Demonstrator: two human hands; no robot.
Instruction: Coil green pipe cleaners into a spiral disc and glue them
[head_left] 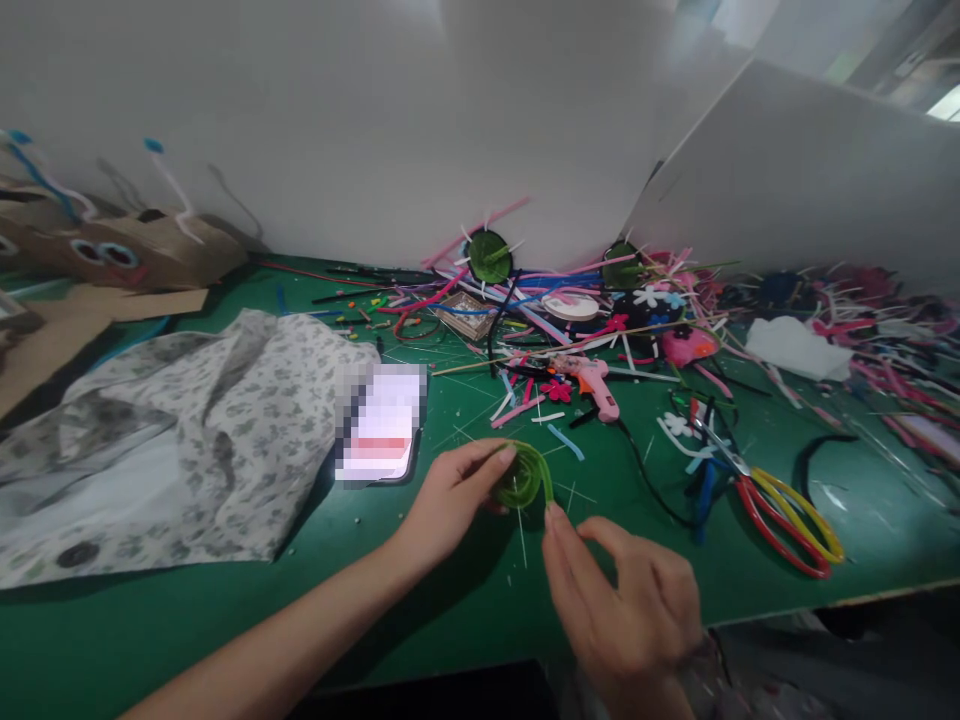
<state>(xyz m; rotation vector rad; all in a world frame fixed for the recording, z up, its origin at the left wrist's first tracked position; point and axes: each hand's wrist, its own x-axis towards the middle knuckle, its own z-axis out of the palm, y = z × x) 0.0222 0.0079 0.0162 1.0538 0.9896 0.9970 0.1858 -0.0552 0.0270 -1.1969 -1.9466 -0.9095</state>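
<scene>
Between my two hands is a flat spiral coil of green pipe cleaner (519,478), held just above the table. My left hand (457,488) pinches the coil's left edge, thumb on top. The pipe cleaner's loose end bends down from the right side of the coil, and my right hand (619,590) grips it between thumb and fingertips. Beyond the coil lies a pink hot glue gun (596,385), its black cord running to the right. Left of my left hand rests a phone (384,422) with its screen lit and blurred.
Scissors (784,515) with red and yellow handles lie at right. A patterned grey cloth (247,430) covers the left side of the green table (450,640). Pipe cleaner scraps (540,290) pile along the wall, near a green disc (489,257). Cardboard figures (161,250) stand back left.
</scene>
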